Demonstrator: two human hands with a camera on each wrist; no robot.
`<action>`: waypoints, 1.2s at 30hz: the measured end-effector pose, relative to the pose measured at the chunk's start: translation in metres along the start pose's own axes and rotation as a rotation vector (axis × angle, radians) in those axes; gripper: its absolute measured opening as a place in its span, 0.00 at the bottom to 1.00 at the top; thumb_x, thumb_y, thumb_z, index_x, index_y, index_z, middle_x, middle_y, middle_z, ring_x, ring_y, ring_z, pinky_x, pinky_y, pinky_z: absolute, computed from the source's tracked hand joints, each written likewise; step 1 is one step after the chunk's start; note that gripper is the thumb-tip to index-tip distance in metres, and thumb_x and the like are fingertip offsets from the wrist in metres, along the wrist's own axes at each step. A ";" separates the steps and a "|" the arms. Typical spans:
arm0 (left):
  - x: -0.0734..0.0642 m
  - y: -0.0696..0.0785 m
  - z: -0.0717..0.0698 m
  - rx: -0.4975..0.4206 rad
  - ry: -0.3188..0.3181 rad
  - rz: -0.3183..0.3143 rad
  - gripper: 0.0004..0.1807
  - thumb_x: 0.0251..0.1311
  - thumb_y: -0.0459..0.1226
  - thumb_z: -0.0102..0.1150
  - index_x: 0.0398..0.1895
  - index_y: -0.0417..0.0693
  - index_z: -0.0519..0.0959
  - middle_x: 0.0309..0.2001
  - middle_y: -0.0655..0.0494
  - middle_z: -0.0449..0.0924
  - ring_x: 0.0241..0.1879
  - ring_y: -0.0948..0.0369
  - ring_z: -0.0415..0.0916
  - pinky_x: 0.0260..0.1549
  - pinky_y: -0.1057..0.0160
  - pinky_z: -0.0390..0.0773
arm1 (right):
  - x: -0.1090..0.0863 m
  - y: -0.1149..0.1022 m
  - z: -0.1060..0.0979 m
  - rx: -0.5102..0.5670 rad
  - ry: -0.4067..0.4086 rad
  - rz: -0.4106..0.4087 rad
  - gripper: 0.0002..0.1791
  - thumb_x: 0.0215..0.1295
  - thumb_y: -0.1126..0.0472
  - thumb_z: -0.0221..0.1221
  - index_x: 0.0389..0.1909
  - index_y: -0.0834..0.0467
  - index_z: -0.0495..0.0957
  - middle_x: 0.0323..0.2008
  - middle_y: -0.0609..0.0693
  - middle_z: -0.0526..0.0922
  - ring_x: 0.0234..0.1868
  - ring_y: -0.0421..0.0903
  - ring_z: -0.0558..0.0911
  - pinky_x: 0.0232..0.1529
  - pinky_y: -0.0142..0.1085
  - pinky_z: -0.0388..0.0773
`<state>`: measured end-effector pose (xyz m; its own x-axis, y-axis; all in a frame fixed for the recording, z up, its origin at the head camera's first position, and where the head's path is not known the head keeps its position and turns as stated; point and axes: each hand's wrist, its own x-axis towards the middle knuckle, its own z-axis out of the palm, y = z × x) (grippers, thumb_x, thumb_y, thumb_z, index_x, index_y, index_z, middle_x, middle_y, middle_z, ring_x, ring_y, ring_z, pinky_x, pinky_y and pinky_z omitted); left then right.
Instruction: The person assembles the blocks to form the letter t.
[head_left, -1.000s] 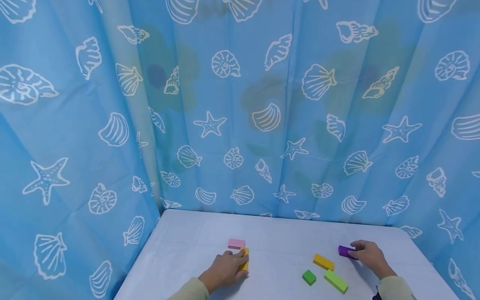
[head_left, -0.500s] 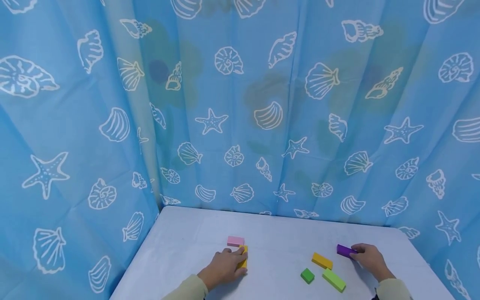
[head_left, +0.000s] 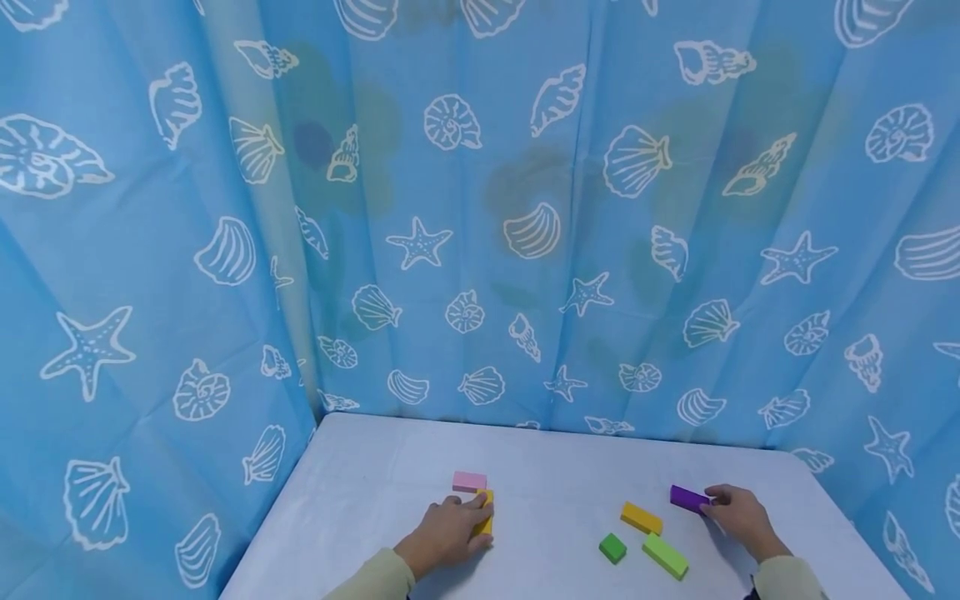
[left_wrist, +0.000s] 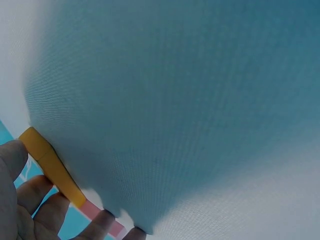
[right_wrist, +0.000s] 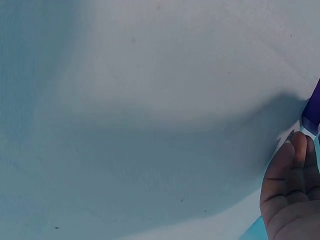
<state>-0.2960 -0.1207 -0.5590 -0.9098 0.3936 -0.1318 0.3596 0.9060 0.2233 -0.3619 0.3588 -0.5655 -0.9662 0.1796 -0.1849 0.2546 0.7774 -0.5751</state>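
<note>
1. While the thumb of the left hand [head_left: 445,534] sits against the near end of the yellow block [left_wrist: 56,169], the index and middle fingers lie along it toward the far end, so that the block is held between them; the ring and little fingers are spread away from these, their tips down near the tabletop.

2. Well apart from that, the thumb and fingers of the right hand [head_left: 741,517] are drawn close together at the right end of the purple block [head_left: 687,499]. Whether they pinch that end or only touch it, I cannot tell; the right wrist view cuts off most of the block.

3. Just beyond the left fingers lies the pink block [head_left: 468,481], crosswise at the far end of the yellow block, touching it or nearly so.

4. Between the hands, nearer the right one, lie three more pieces: a second yellow block [head_left: 641,517], a lime block [head_left: 665,557] just beside its near end, and a green block [head_left: 612,548], the shortest, to the left of the lime block.

5. Pale sleeves [head_left: 377,575] cover both forearms. Everything rests on a white table [head_left: 555,500], with a blue curtain [head_left: 487,183] behind it, printed with white shells and starfish.
</note>
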 end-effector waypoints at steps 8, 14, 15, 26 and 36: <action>0.000 0.000 0.001 0.002 0.003 0.000 0.30 0.64 0.59 0.56 0.68 0.66 0.72 0.71 0.65 0.67 0.61 0.46 0.73 0.53 0.39 0.77 | 0.000 -0.001 0.003 0.009 0.000 -0.007 0.24 0.66 0.62 0.61 0.57 0.75 0.72 0.49 0.74 0.77 0.46 0.62 0.78 0.47 0.54 0.79; -0.001 -0.001 0.001 0.000 -0.005 -0.003 0.30 0.64 0.60 0.56 0.68 0.66 0.72 0.71 0.65 0.68 0.61 0.46 0.72 0.53 0.39 0.77 | 0.000 -0.006 0.005 -0.006 0.007 0.006 0.24 0.67 0.62 0.59 0.57 0.76 0.71 0.49 0.75 0.76 0.46 0.63 0.78 0.49 0.56 0.78; 0.000 -0.001 0.001 0.004 -0.004 -0.003 0.30 0.64 0.60 0.56 0.68 0.66 0.72 0.71 0.66 0.68 0.61 0.46 0.72 0.53 0.40 0.77 | 0.000 -0.007 0.006 -0.006 0.007 0.007 0.24 0.67 0.62 0.59 0.57 0.75 0.71 0.49 0.75 0.76 0.46 0.64 0.77 0.49 0.56 0.78; -0.002 -0.001 0.000 -0.008 0.017 0.014 0.29 0.65 0.60 0.55 0.68 0.65 0.72 0.71 0.65 0.68 0.61 0.47 0.73 0.51 0.39 0.78 | 0.005 -0.012 0.006 -0.028 0.007 0.025 0.23 0.67 0.63 0.59 0.57 0.75 0.72 0.50 0.74 0.76 0.48 0.64 0.77 0.50 0.56 0.77; -0.002 0.000 -0.003 -0.015 0.003 -0.002 0.30 0.64 0.60 0.55 0.68 0.65 0.72 0.71 0.65 0.68 0.63 0.47 0.72 0.54 0.39 0.76 | 0.006 -0.012 0.005 -0.046 0.002 -0.015 0.22 0.67 0.62 0.60 0.55 0.74 0.74 0.47 0.73 0.78 0.47 0.64 0.78 0.47 0.54 0.78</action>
<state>-0.2949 -0.1225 -0.5558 -0.9112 0.3913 -0.1289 0.3548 0.9044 0.2372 -0.3705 0.3482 -0.5636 -0.9700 0.1685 -0.1750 0.2378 0.8067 -0.5410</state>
